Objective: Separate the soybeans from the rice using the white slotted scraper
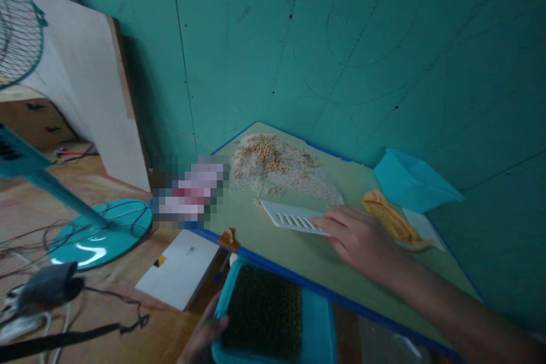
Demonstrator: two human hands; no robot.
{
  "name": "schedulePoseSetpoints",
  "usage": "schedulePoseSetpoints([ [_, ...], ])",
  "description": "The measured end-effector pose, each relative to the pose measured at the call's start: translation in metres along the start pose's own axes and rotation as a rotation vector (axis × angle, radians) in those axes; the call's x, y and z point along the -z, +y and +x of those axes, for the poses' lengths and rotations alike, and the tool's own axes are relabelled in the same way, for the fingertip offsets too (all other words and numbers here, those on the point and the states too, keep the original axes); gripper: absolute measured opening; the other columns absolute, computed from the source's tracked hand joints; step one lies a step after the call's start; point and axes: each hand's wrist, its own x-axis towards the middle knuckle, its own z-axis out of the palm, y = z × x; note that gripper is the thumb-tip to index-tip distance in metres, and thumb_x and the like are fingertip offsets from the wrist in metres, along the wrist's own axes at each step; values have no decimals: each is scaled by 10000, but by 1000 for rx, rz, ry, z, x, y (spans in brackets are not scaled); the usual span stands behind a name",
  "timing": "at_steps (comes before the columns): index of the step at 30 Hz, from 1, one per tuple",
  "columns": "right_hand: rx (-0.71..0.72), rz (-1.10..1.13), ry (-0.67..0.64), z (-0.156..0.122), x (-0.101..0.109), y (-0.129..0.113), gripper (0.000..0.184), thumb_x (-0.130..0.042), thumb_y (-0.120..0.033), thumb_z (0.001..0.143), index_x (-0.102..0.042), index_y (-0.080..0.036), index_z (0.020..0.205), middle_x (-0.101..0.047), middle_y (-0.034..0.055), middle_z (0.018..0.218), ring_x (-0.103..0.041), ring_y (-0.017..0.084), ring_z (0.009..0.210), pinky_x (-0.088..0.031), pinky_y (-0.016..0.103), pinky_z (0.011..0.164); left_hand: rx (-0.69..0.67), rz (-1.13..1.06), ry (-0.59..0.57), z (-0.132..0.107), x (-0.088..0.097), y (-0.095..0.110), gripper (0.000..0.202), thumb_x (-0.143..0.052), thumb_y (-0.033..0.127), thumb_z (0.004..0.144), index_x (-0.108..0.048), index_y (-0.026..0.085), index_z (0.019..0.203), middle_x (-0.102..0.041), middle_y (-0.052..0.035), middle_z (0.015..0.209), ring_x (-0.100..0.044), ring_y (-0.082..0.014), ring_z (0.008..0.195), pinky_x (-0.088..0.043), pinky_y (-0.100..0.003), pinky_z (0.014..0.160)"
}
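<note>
My right hand (354, 233) is closed around one end of a flat white slotted plastic scraper (294, 217). The scraper tilts low over the table, its far edge near a few pale grains. Beyond it a pile of white grains (294, 182) spreads out, with tan, bean-like seeds (267, 153) heaped on top. Below the table's front edge, my left hand (207, 330) grips the left rim of a light blue plastic tub (319, 324), thumb over the edge. Small dark green beans or seeds (262, 313) fill much of the tub; its lower part is cut off.
A pale table (256, 239) with blue edging stands against a green wall (256, 40). At its right lie a blue container (413, 179) and a yellow-brown packet (396, 222). A blurred-out item sits at the left corner. A fan base (102, 230) and cables are on the floor.
</note>
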Motion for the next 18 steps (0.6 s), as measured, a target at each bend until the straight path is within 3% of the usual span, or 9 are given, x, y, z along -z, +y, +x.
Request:
schedulePoseSetpoints([
  [5,-57,66,3,-8,5,1,265,-465,-78,777,-639,-201,934,-634,53,810,-569,170,748,-436,307,685,-33,-28,7,-11,-14,1,768,-765,339,503,-524,233,1224,-721,-37,972,-443,-346,1155,-421,-409,914],
  [8,-123,142,13,-10,8,4,235,-446,-107,813,-628,-192,936,-635,51,823,-572,168,765,-449,301,691,-44,-3,6,-6,-11,2,678,-781,334,477,-609,233,1125,-740,-43,915,-469,-370,1128,-404,-447,925],
  [14,-140,220,9,-9,12,2,211,-455,-118,823,-618,-199,929,-635,38,825,-575,170,765,-454,298,662,-51,76,17,8,1,-1,331,-796,333,436,-717,240,744,-757,-41,773,-440,-407,1143,-305,-491,984],
  [18,-145,268,31,-8,16,-2,182,-477,-139,825,-617,-206,919,-644,22,808,-584,152,754,-450,280,662,-73,62,37,11,1,-5,367,-785,372,434,-718,228,765,-754,-63,787,-387,-420,1176,-306,-480,983],
])
